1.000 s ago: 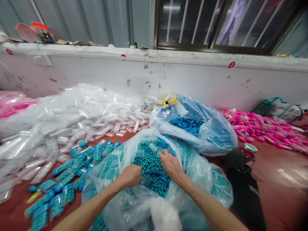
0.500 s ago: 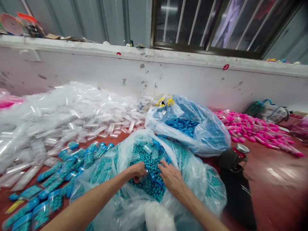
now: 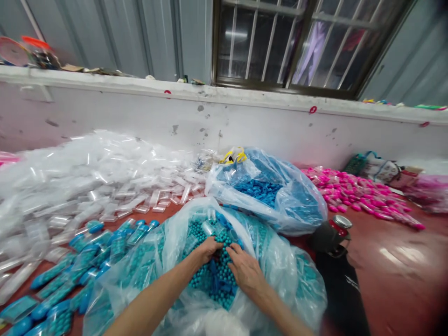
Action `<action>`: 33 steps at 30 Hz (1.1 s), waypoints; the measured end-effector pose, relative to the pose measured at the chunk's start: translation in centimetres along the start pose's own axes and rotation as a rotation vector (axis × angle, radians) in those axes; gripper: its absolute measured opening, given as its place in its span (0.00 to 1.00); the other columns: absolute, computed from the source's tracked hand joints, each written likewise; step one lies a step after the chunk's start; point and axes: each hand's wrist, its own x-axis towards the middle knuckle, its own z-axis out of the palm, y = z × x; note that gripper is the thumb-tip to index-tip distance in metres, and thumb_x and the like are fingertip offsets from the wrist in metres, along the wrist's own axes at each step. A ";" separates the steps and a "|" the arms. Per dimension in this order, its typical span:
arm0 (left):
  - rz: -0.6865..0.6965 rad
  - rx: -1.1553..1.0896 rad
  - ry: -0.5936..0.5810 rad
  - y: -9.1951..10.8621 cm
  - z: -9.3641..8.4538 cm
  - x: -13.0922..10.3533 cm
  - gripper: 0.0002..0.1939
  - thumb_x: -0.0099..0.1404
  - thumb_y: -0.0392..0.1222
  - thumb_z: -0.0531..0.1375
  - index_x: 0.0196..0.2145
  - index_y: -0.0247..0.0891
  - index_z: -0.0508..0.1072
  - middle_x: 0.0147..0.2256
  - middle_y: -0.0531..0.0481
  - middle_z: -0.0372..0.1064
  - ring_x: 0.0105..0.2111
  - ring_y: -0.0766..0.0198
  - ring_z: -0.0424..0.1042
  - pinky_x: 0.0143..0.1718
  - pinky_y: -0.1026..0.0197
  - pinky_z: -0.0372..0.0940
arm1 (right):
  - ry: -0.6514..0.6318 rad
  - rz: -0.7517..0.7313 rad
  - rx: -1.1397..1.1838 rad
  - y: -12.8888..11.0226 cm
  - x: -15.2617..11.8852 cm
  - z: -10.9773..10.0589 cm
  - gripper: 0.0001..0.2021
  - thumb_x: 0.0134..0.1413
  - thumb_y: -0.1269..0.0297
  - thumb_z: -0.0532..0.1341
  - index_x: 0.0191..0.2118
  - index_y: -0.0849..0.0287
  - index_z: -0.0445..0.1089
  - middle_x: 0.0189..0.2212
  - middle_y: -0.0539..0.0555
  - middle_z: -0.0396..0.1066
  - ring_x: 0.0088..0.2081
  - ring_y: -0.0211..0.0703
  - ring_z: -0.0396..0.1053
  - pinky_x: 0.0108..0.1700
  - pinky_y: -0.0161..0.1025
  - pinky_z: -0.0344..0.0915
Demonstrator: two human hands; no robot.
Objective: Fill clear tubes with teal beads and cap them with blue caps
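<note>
Both of my hands are inside the mouth of a clear plastic bag (image 3: 171, 233) full of small teal beads (image 3: 224, 284). My left hand (image 3: 209, 249) is closed, its fingertips pinched together over the beads; what they hold, if anything, is hidden. Facing it, my right hand (image 3: 245, 267) has its fingers stretched forward and apart against the beads. Clear empty containers (image 3: 208, 227) lie among the beads just beyond my hands. Several blue caps (image 3: 213, 280) show below and between the hands.
Filled teal containers with blue caps (image 3: 87, 259) lie at left, before a heap of clear empty containers (image 3: 105, 172). Behind is a bag of blue caps (image 3: 259, 191). At right are pink-capped containers (image 3: 364, 191), a red jar with a metal lid (image 3: 340, 224) and a black mat (image 3: 338, 284).
My left hand has moved slightly up and right, closer to my right hand, which stays at the beads. The camera view has tilted up and shifted right a little.
</note>
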 end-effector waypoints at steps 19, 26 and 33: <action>0.130 -0.106 -0.069 1.0 -2.3 -9.6 0.24 0.44 0.55 0.64 0.34 0.37 0.64 0.24 0.57 0.62 0.23 0.69 0.64 0.25 0.66 0.55 | -0.015 -0.217 0.494 -2.2 1.2 -2.4 0.19 0.51 0.70 0.54 0.50 0.52 0.63 0.43 0.52 0.68 0.43 0.41 0.67 0.44 0.35 0.62; 0.082 -0.045 -0.173 1.1 -2.7 -10.7 0.25 0.47 0.58 0.62 0.33 0.37 0.62 0.19 0.58 0.61 0.16 0.72 0.62 0.16 0.70 0.51 | -0.274 -0.075 0.857 -1.2 1.8 -1.7 0.04 0.48 0.69 0.56 0.33 0.58 0.65 0.17 0.41 0.57 0.18 0.31 0.57 0.22 0.28 0.55; 0.035 -0.030 0.108 0.8 -4.0 -11.7 0.23 0.48 0.60 0.58 0.29 0.38 0.58 0.19 0.58 0.64 0.14 0.72 0.62 0.13 0.70 0.47 | -0.103 -0.061 0.056 -0.8 -0.3 -2.1 0.05 0.54 0.71 0.53 0.33 0.59 0.65 0.33 0.53 0.66 0.36 0.40 0.65 0.36 0.34 0.57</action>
